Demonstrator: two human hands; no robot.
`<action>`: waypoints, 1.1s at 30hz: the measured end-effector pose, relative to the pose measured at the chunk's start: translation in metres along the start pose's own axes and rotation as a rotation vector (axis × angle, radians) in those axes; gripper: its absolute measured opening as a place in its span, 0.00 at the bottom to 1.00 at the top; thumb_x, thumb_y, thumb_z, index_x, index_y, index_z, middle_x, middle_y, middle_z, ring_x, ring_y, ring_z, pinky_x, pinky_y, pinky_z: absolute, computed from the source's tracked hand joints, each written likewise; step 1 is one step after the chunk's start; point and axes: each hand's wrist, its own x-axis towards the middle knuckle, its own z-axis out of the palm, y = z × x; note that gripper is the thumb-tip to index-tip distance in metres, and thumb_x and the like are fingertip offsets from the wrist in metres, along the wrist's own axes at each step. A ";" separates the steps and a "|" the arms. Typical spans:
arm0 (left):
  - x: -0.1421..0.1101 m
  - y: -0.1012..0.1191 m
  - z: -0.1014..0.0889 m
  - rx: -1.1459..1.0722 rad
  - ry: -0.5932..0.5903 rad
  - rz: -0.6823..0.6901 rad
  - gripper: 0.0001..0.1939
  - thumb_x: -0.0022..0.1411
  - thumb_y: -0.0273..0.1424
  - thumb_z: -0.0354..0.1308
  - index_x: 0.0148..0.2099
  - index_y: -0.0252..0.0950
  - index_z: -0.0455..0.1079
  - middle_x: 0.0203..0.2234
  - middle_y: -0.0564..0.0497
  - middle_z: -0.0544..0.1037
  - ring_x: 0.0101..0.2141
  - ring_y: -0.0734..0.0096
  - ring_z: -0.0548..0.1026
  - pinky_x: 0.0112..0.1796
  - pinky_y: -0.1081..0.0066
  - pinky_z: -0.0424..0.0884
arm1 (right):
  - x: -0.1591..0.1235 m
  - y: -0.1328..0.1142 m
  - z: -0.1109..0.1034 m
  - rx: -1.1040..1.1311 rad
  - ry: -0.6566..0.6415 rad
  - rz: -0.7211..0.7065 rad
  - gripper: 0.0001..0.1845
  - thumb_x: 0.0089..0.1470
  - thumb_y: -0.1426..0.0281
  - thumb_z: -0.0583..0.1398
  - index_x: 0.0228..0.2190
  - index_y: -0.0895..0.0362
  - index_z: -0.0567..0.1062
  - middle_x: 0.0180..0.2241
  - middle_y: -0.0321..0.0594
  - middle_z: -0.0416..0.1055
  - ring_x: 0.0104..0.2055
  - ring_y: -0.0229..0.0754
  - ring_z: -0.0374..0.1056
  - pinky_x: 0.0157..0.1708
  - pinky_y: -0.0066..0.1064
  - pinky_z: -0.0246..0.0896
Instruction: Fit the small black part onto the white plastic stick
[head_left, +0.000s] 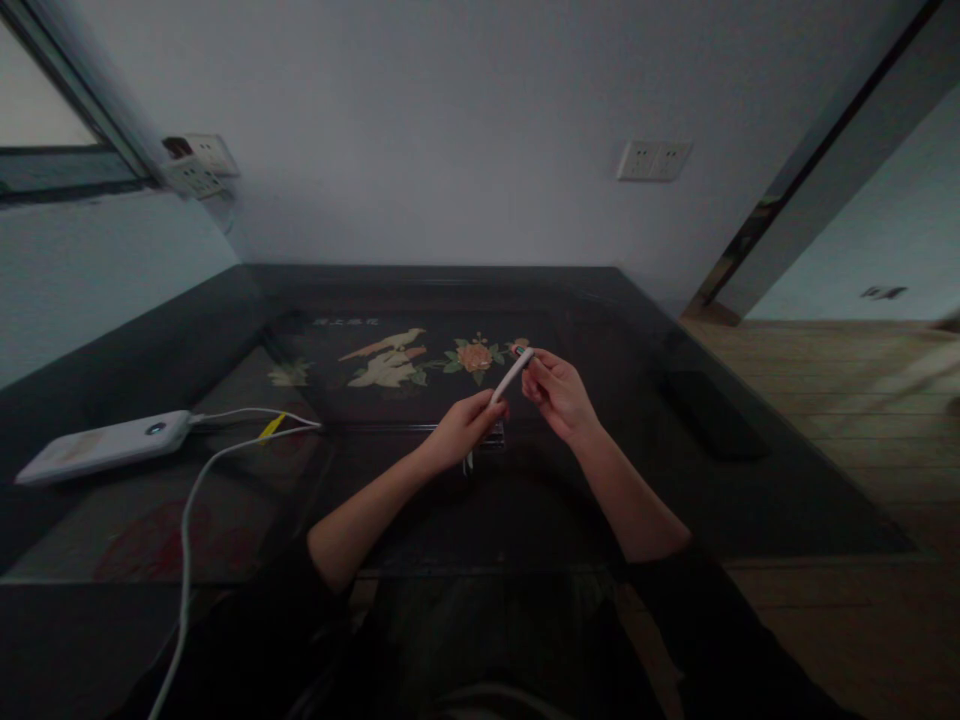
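Both of my hands hold a slim white pen-like stick (511,376) above the dark glass-topped table (600,330). My left hand (465,428) is closed round its lower end. My right hand (556,392) pinches its upper end, where a small coloured tip shows. A thin pale piece hangs below my left hand; I cannot make out what it is. Under the hands lies the table's painted panel with birds and flowers (405,358).
A white power bank (105,446) lies at the left of the table, with white cables (187,520) running from it toward me. A dark flat object (712,415) lies at the right. Wall sockets (654,160) sit on the far wall. Wooden floor lies to the right.
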 end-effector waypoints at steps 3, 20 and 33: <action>0.001 -0.001 0.000 0.010 0.054 -0.005 0.15 0.64 0.42 0.45 0.35 0.35 0.63 0.16 0.60 0.56 0.18 0.80 0.55 0.21 0.77 0.53 | 0.001 0.001 0.000 0.004 0.006 0.005 0.17 0.40 0.61 0.68 0.32 0.57 0.75 0.15 0.27 0.58 0.17 0.28 0.49 0.17 0.26 0.41; 0.006 -0.008 0.000 0.001 0.123 -0.019 0.14 0.64 0.41 0.46 0.35 0.35 0.63 0.17 0.59 0.56 0.18 0.79 0.55 0.20 0.78 0.52 | 0.003 0.003 -0.001 0.038 -0.016 0.005 0.18 0.37 0.62 0.70 0.32 0.56 0.74 0.14 0.26 0.60 0.16 0.28 0.50 0.16 0.25 0.41; 0.006 -0.006 -0.002 0.073 0.155 -0.024 0.15 0.64 0.41 0.45 0.35 0.35 0.63 0.16 0.60 0.56 0.19 0.78 0.56 0.21 0.77 0.53 | 0.003 0.005 -0.001 0.077 -0.034 -0.023 0.19 0.37 0.62 0.70 0.32 0.56 0.74 0.14 0.25 0.60 0.15 0.28 0.50 0.16 0.24 0.41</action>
